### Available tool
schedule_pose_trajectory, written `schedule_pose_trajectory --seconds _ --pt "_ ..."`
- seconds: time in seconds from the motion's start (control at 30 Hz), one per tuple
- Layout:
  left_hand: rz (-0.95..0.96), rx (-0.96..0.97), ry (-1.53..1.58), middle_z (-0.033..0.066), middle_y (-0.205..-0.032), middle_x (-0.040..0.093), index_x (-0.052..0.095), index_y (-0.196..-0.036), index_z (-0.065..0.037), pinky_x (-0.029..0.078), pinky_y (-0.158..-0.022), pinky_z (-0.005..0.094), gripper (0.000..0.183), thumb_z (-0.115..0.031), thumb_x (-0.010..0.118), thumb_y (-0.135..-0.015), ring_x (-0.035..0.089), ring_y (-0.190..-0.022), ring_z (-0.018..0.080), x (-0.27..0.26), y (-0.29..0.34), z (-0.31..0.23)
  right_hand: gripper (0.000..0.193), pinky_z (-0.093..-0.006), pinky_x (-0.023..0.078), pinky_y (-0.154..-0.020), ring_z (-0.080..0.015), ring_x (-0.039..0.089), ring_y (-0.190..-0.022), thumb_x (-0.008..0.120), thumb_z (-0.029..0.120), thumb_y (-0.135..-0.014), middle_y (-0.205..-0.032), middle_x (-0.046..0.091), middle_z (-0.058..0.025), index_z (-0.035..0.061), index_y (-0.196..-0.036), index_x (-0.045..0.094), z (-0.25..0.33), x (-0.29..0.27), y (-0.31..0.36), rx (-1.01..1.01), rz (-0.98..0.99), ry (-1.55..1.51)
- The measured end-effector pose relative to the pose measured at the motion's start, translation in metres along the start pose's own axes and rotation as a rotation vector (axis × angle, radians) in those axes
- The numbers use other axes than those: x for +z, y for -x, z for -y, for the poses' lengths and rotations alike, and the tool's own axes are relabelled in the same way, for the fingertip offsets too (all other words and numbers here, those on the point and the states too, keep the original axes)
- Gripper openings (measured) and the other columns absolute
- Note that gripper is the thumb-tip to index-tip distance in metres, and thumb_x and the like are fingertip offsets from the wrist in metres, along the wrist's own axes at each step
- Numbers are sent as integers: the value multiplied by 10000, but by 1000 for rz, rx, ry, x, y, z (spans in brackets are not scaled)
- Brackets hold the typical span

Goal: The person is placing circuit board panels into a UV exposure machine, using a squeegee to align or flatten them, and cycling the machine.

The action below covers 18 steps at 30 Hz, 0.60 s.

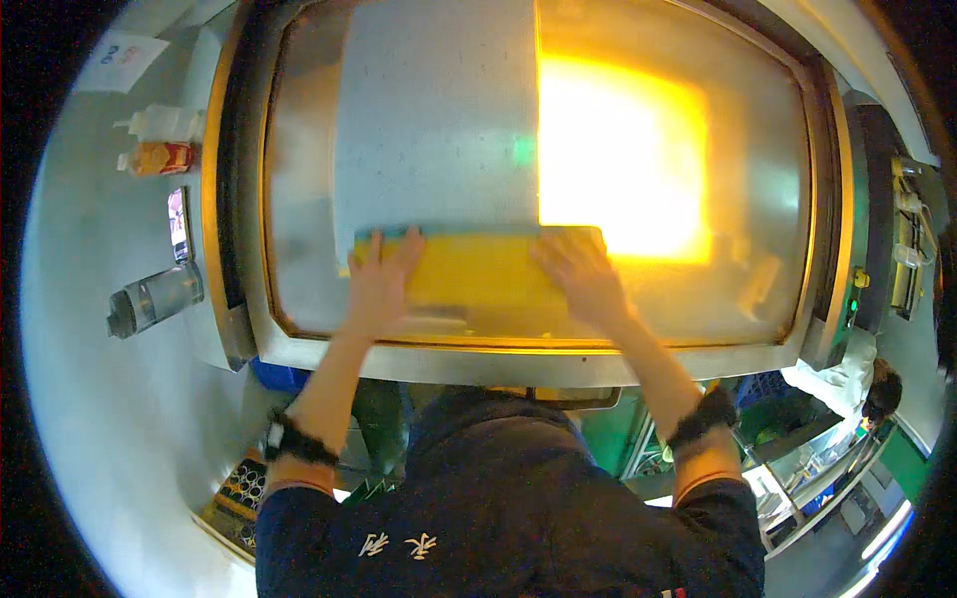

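My left hand point(384, 284) rests on the left end of a wide yellow slab point(478, 269), with the fingers reaching over its far edge. At the slab's right end, my right hand point(588, 284) holds it the same way. A dark greenish strip runs along the slab's far edge. Beyond it a pale grey textured sheet point(439, 110) stretches away over the metal worktop point(299, 179). The sheet's near edge meets the slab. Blur hides the exact grip of the fingers and what lies beneath the slab.
Strong yellow-white glare point(623, 159) covers the worktop's right part. A raised metal rim point(558, 367) frames the surface. On a left ledge are a clear squeeze bottle point(164, 125), an orange bottle point(159, 157), a phone point(179, 224) and a clear drinking bottle point(155, 299). Someone in white point(847, 374) is at lower right.
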<state>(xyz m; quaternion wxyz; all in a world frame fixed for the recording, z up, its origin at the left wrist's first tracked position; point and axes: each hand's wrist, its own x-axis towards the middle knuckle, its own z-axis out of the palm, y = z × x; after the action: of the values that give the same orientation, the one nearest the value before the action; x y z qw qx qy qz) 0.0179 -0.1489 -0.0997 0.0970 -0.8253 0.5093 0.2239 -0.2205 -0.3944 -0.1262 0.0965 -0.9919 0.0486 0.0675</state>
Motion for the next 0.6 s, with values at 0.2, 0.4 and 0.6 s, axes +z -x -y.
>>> schedule_pose_trajectory --seconds 0.2,0.4,0.6 --pt "-283 -72 -47 -88 -1580 270 320 -1502 -291 280 -1011 758 702 -36 503 -874 314 -1406 384 -84 -259 75 704 -468 325 -1107 -298 418 -1346 502 -35 -817 -1497 426 0 231 -1461 398 -184 -25 -209 141 -236 133" --pt "-348 -3 42 -38 -1563 317 350 -1484 -298 331 -1043 682 720 -29 534 -842 378 -1364 397 -150 -428 139 760 -440 292 -1153 -258 352 -1406 495 -25 -822 -1530 379 17 274 -1501 329 -299 -56 -341 170 -221 190" --pt "-311 -49 51 101 -1443 475 425 -1441 -268 370 -1092 544 688 -17 565 -816 429 -1321 405 -136 -437 142 833 -470 285 -1158 -267 342 -1411 686 82 -748 -1542 363 5 258 -1490 350 -315 -48 -343 169 -29 117"
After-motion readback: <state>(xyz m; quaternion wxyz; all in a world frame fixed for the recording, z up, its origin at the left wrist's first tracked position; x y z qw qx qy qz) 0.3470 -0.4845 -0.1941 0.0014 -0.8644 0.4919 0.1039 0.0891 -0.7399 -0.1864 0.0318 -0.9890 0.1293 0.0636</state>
